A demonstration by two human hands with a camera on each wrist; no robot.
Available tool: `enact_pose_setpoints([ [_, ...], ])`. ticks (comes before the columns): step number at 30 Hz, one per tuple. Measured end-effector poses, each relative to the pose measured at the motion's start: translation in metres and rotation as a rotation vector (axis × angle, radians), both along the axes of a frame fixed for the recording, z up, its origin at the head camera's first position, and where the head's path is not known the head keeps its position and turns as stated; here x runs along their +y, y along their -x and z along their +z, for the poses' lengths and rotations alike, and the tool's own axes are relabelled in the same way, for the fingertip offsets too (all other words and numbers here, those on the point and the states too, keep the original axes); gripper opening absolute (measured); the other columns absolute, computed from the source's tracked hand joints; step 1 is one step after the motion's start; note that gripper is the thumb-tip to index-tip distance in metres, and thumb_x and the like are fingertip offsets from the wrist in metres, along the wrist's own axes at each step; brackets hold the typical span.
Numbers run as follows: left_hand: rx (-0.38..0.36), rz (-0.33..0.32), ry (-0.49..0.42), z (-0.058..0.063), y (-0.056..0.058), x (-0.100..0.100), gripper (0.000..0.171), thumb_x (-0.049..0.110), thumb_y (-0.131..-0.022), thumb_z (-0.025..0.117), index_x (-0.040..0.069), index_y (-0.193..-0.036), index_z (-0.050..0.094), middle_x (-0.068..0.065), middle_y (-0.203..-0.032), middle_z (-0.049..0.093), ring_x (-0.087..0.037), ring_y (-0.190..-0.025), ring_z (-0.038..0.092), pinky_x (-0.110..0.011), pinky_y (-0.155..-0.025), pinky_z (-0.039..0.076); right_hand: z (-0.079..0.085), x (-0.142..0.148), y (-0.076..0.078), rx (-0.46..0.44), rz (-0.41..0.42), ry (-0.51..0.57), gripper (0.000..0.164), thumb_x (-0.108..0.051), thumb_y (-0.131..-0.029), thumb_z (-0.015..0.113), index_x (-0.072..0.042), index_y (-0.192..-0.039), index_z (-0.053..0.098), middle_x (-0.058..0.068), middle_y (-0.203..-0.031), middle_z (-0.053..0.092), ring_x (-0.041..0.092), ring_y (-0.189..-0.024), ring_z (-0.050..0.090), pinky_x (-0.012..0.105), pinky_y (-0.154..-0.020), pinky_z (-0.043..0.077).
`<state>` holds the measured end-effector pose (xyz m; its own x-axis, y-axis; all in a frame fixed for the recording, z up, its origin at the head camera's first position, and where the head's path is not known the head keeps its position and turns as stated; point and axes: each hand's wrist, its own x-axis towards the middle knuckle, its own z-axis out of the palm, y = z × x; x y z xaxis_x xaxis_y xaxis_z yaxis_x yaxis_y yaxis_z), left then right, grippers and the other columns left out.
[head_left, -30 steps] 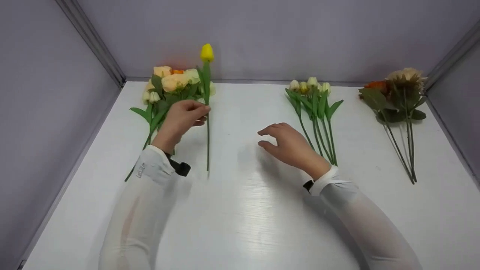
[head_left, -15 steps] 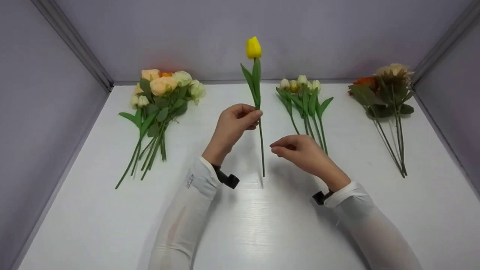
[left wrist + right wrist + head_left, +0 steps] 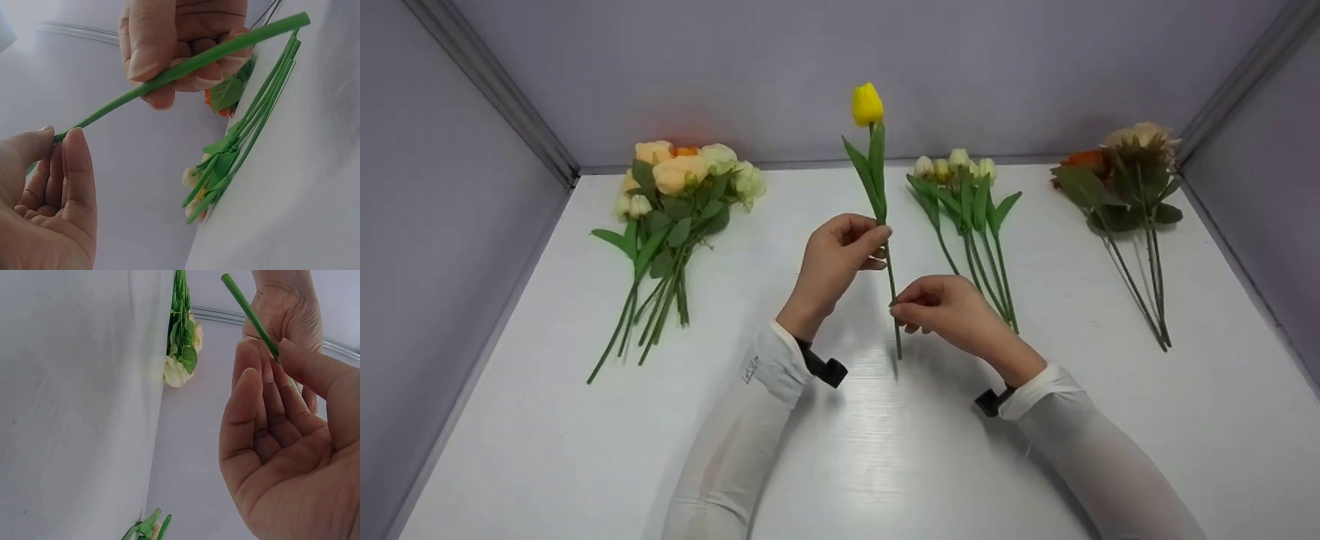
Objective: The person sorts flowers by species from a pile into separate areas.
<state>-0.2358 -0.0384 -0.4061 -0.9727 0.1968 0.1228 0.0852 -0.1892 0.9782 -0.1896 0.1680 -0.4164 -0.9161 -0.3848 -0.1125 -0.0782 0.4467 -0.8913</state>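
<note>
The thumb and fingers of the left hand (image 3: 836, 259) pinched the yellow tulip (image 3: 877, 176) on its green stem, just below the leaves. Lower down, the curled fingers and thumb of the right hand (image 3: 945, 307) gripped the same stem near its cut end, which stuck out past them. The tulip stood between the two hands over the middle of the white table (image 3: 585, 457), its blossom showing against the back wall (image 3: 795, 60). A black wrist camera (image 3: 831, 373) sat at the cuff of the left white sleeve (image 3: 735, 442). Just beyond the right hand lay a bunch of pale tulips (image 3: 967, 214). Farther out, a mixed bouquet (image 3: 679, 206) of peach and pale green roses lay to the left, and brownish-leaved flowers (image 3: 1125, 184) with beige and orange heads to the right.
</note>
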Motion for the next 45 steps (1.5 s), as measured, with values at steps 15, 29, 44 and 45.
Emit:
enact_pose_setpoints([
  [15,0.092,-0.067,0.087,0.01,-0.011,0.002,0.033,0.026,-0.099,0.071,0.006,-0.125,0.066,-0.011,-0.113,0.067,-0.03,-0.097,0.069,-0.038,-0.086,0.059,0.01,0.014,0.008,0.116,-0.102,-0.028,0.015,-0.024,-0.097,0.073,-0.01,-0.102,0.076,0.005,-0.092,0.074,0.022,-0.081,0.07,0.034,-0.072,0.058],
  [29,0.659,-0.272,1.151,-0.002,-0.047,0.028,0.073,0.054,-0.103,0.054,0.019,-0.163,0.029,-0.007,-0.16,0.039,-0.025,-0.146,0.038,-0.041,-0.119,0.03,0.02,0.092,0.04,0.079,-0.361,-0.258,0.031,-0.034,-0.1,0.067,-0.006,-0.112,0.072,0.012,-0.102,0.072,0.025,-0.089,0.07,0.037,-0.075,0.054],
  [44,0.848,-0.493,1.501,-0.037,-0.074,0.06,0.078,0.07,-0.101,0.04,0.027,-0.165,0.024,-0.005,-0.168,0.024,-0.027,-0.155,0.019,-0.049,-0.125,0.009,-0.007,0.125,0.055,-0.103,-0.3,-0.419,0.03,-0.029,-0.1,0.065,-0.001,-0.109,0.072,0.011,-0.094,0.072,0.025,-0.085,0.066,0.036,-0.072,0.051],
  [45,0.854,-0.497,1.498,-0.037,-0.075,0.061,0.078,0.07,-0.101,0.039,0.027,-0.165,0.024,-0.005,-0.168,0.024,-0.026,-0.155,0.019,-0.049,-0.125,0.01,-0.007,0.125,0.055,-0.104,-0.296,-0.424,0.03,-0.028,-0.1,0.066,-0.001,-0.109,0.072,0.011,-0.094,0.072,0.024,-0.085,0.066,0.036,-0.072,0.051],
])
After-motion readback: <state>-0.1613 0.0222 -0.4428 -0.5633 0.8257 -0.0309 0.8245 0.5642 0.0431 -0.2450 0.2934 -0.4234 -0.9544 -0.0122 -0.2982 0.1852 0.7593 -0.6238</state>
